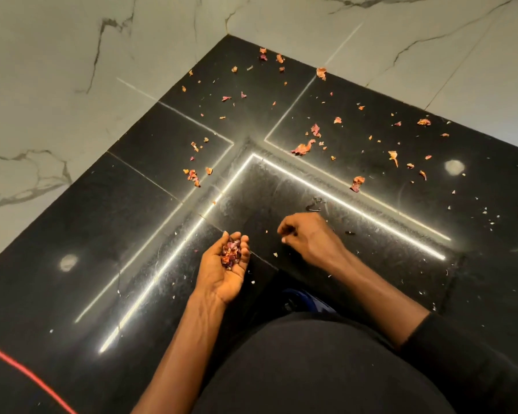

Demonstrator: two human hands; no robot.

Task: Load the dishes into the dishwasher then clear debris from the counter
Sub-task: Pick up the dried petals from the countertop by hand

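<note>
A black polished counter (132, 228) fills a corner between two marble walls. Dried orange and pink petal debris (304, 147) lies scattered over its far half, up to the corner. My left hand (226, 271) is palm up and cupped, holding a small pile of gathered petals (231, 253). Just to its right, my right hand (307, 237) rests knuckles up on the counter with its fingers curled and pinched together; I cannot see whether anything is between the fingertips. Tiny pale crumbs (275, 254) lie between the two hands.
White marble walls (57, 85) close off the back and the left. Bright strip-light reflections (350, 201) cross the counter. A small dark twisted scrap (314, 204) lies just beyond my right hand. A red line (27, 375) runs along the lower left edge.
</note>
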